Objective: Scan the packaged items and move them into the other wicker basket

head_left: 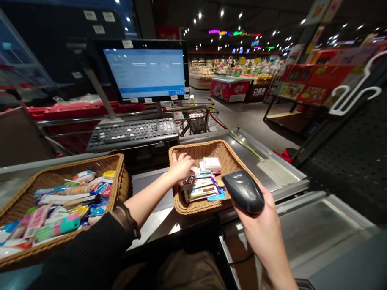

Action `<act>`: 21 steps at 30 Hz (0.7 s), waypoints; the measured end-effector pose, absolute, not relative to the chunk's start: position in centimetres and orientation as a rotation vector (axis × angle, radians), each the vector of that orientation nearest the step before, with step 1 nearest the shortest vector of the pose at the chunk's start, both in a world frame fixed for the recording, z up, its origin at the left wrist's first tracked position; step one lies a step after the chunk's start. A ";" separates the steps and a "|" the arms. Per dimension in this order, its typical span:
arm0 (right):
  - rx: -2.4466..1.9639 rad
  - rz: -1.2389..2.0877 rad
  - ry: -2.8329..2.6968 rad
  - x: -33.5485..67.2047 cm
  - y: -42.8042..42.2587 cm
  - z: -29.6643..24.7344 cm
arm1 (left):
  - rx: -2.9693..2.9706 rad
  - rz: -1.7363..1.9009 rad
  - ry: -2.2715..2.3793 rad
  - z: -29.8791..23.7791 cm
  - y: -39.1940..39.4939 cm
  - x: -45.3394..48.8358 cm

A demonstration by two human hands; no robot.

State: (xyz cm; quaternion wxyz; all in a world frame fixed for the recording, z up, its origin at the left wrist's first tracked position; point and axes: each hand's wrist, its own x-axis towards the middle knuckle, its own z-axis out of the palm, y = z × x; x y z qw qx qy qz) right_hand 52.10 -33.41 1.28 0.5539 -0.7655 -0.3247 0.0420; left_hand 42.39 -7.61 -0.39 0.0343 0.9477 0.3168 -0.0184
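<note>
My right hand (pixel 267 211) is wrapped round a black handheld barcode scanner (pixel 242 191), held above the right front side of a wicker basket (pixel 200 146). My left hand (pixel 181 166) is over the left side of this basket, fingers apart and partly bent. Its fingertips are close to several flat colourful packets (pixel 200 185); whether they touch is hard to see. Nothing shows in that hand. A small white box (pixel 211 164) lies behind the packets. Part of the basket's near right side is hidden behind the scanner.
A second wicker basket (pixel 124 176) full of packaged goods stands at the left. Behind the counter (pixel 287 178) are a monitor (pixel 145 71) and a keyboard (pixel 135 132). A white hanger (pixel 357 89) hangs at the right. A shopping cart (pixel 197 117) stands beyond.
</note>
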 end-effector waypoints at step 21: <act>-1.560 0.335 -1.420 39.8 -25.1 0.9 | 2.691 0.221 1.686 1.0 -7.0 9.2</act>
